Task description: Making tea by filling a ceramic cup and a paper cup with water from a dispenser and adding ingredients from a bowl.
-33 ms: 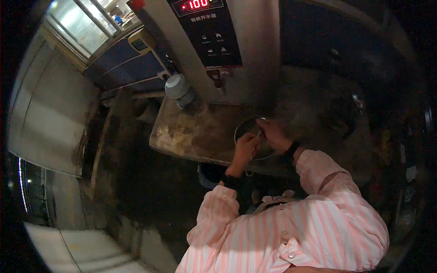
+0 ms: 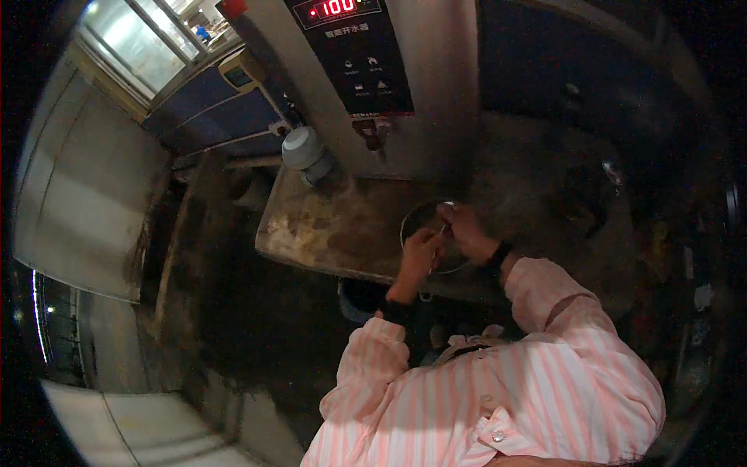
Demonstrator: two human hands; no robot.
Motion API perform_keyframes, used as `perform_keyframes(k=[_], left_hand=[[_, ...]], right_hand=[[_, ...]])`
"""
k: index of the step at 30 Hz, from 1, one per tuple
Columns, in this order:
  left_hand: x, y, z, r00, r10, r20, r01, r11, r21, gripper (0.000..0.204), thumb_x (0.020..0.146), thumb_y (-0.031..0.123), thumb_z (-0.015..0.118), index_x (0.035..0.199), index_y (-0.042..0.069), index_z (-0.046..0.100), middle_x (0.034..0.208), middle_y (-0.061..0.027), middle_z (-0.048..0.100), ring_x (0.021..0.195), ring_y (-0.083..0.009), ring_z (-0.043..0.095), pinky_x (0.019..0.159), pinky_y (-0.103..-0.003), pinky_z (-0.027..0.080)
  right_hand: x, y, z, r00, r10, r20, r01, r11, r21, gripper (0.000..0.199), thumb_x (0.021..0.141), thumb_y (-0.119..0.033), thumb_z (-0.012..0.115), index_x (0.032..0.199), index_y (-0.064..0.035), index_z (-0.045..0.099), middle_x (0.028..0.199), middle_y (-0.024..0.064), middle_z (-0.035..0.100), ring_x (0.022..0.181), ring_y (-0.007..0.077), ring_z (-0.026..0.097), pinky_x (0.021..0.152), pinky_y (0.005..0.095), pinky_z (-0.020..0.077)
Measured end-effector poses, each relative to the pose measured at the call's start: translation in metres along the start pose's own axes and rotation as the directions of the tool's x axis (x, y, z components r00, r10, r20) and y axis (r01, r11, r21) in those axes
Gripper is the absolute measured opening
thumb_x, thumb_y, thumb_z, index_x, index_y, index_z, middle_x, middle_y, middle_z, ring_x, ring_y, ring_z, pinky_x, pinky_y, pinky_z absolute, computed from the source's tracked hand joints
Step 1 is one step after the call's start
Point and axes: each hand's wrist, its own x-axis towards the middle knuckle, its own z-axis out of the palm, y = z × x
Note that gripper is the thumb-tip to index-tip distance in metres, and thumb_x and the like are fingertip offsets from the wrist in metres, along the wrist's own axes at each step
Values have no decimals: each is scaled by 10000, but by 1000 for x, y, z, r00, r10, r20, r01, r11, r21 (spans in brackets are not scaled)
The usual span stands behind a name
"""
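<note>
Over a round metal-rimmed vessel (image 2: 408, 220) on the worktop, my two hands are close together. My left hand (image 2: 421, 254) is closed, its fingers curled inward, with a thin shiny strip (image 2: 444, 230) showing between it and the other hand. My right hand (image 2: 467, 231) is closed too, a little farther and to the right, with a small bright metal-looking piece (image 2: 447, 205) at its fingertips. Dim light hides what exactly the fingers hold. Much of the vessel's inside is dark and covered by my hands.
Beyond the vessel stands a tall steel water boiler (image 2: 436, 101) with a lit red display and a tap (image 2: 372, 138). White stacked bowl-like items (image 2: 302, 148) stand left of it. The stained worktop (image 2: 303, 233) has a near edge, with a dark bucket (image 2: 355, 302) below.
</note>
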Motion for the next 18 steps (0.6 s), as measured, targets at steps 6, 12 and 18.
perform_keyframes(k=[6, 12, 18], left_hand=[[0, -15, -2, 991, 39, -125, -50, 995, -86, 153, 854, 168, 550, 858, 24, 601, 596, -23, 542, 430, -95, 464, 381, -236, 332], [4, -11, -7, 899, 423, -112, -178, 588, 789, 143, 799, 206, 581, 822, 79, 640, 683, -111, 617, 611, -229, 616, 517, -333, 463], [6, -22, -21, 964, 267, 6, -1, -20, 1000, 106, 768, 195, 582, 779, 108, 642, 791, -130, 630, 699, -287, 642, 570, -392, 509]], right_hand=[[-8, 1, 21, 988, 125, 94, -139, 975, 171, 184, 873, -240, 553, 910, -64, 591, 838, 52, 630, 760, 142, 586, 672, 288, 454], [17, 38, -45, 978, -204, -31, 141, 769, -623, 343, 869, -252, 556, 1124, -27, 515, 1050, 103, 602, 920, 215, 575, 804, 341, 452], [-6, 23, -53, 981, -167, 102, 195, 793, -577, 444, 854, -183, 556, 1249, -20, 436, 1171, 162, 543, 1031, 272, 534, 887, 379, 430]])
